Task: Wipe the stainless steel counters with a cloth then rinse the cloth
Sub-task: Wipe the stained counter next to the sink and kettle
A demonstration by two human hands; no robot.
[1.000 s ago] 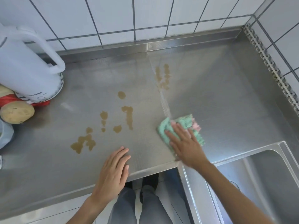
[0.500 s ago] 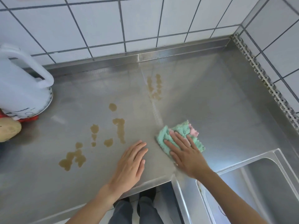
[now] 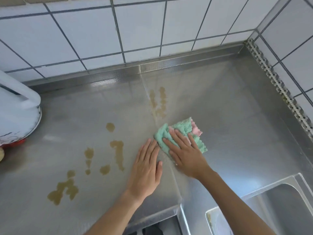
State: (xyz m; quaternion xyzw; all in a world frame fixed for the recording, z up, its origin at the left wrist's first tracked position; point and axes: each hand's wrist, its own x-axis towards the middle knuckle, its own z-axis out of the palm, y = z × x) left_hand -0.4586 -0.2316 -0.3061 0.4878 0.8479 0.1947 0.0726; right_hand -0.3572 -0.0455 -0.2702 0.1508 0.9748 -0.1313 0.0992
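A folded green cloth (image 3: 182,128) with a pink edge lies on the stainless steel counter (image 3: 228,116), just right of the seam between two counter sections. My right hand (image 3: 185,154) presses flat on the cloth with fingers spread. My left hand (image 3: 146,168) rests flat on the counter right beside it, fingertips touching the cloth's left edge. Brown spill marks (image 3: 116,153) dot the counter to the left of my hands. A fainter brown smear (image 3: 158,102) sits beyond the cloth near the seam.
A white jug (image 3: 15,112) stands at the left edge of the counter. A sink basin (image 3: 279,209) opens at the lower right. White tiled walls close off the back and right side, with a perforated metal strip (image 3: 277,82) along the right wall.
My left hand has slid right and forward from the counter's front edge to the cloth's left side. My right hand with the cloth has moved slightly forward. The view has shifted right and closer.
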